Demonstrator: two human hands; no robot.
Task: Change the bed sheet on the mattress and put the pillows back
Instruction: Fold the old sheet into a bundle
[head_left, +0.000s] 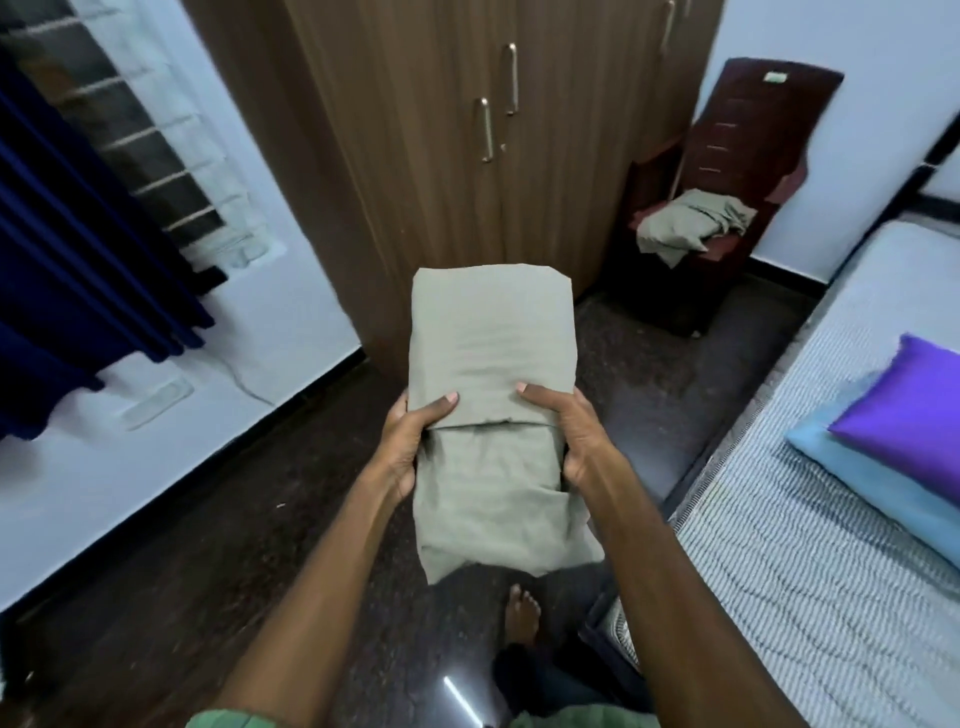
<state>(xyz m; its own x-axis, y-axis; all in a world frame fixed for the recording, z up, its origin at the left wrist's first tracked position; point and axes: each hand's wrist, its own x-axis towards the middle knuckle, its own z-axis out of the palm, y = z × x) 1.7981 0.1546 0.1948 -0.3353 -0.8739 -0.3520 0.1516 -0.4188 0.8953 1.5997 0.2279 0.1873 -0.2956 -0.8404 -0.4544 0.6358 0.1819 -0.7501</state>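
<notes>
fingers (447, 402) of both hands curl round the folded sheet's (488, 332) side edges.

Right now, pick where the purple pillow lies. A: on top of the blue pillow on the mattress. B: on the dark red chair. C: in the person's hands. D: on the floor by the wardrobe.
A: the purple pillow rests on the blue pillow on the bare striped mattress, while both hands hold only the folded grey-green sheet.
</notes>
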